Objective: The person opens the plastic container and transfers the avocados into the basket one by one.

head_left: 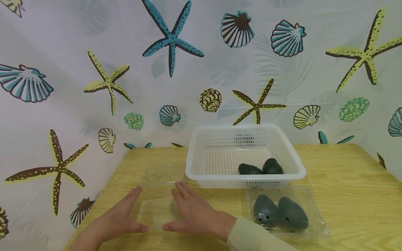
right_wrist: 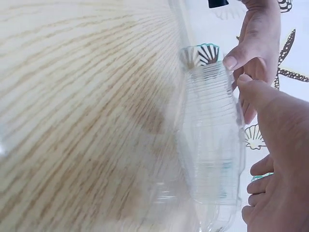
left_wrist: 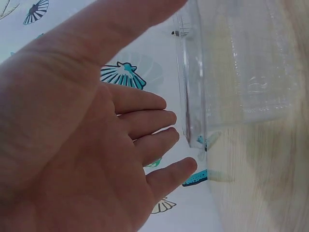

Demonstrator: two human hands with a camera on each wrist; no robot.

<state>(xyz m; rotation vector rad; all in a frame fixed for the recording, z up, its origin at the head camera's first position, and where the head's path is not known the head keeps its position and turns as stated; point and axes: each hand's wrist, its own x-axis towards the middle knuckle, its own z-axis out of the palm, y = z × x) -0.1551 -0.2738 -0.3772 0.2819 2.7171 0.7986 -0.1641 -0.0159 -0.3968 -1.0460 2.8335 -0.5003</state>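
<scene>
A clear plastic clamshell box [head_left: 157, 209] lies on the wooden table in front of me, faint against the wood grain. Over its left side my left hand [head_left: 117, 218] spreads, fingers extended forward and thumb pointing inward. Its palm shows beside the box wall [left_wrist: 193, 82] in the left wrist view. My right hand [head_left: 196, 211] is at the opposite side, fingertips right at the box's far edge. In the right wrist view both thumbs come close to the rim of the ridged clear plastic [right_wrist: 212, 130]. Neither hand curls round anything.
Behind stands a white perforated basket [head_left: 245, 181] with two dark avocados [head_left: 272, 166] inside. At right a second clear box [head_left: 317, 212] holds two more avocados [head_left: 293, 212]. A curtain [head_left: 194, 42] with shells and starfish hangs behind the wooden table [head_left: 348, 188].
</scene>
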